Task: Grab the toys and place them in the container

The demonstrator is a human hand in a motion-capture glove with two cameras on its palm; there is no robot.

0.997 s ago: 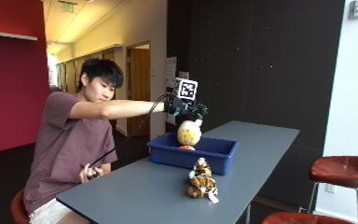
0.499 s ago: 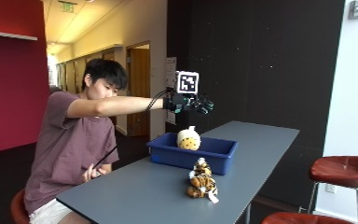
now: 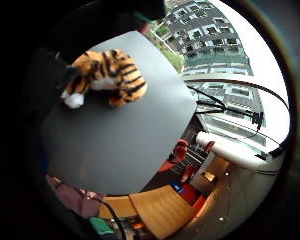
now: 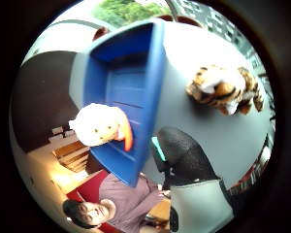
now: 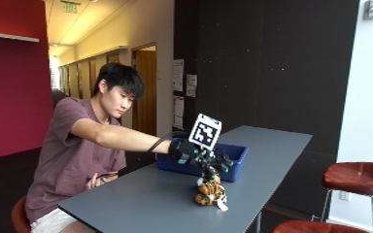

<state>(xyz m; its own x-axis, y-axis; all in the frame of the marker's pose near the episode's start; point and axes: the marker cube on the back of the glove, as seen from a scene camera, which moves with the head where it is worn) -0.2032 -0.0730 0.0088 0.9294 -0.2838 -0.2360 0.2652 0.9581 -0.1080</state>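
Reaching over the grey counter (image 5: 141,194), the gloved right hand (image 5: 202,156) hovers just above the tiger toy (image 5: 210,191), fingers spread and holding nothing. The tiger sits on the counter beside the blue container (image 5: 231,160), where a white-and-orange plush toy (image 4: 99,125) already lies.

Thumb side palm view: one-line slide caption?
Gloved right hand above the table, between the blue container holding a white plush and the tiger toy.
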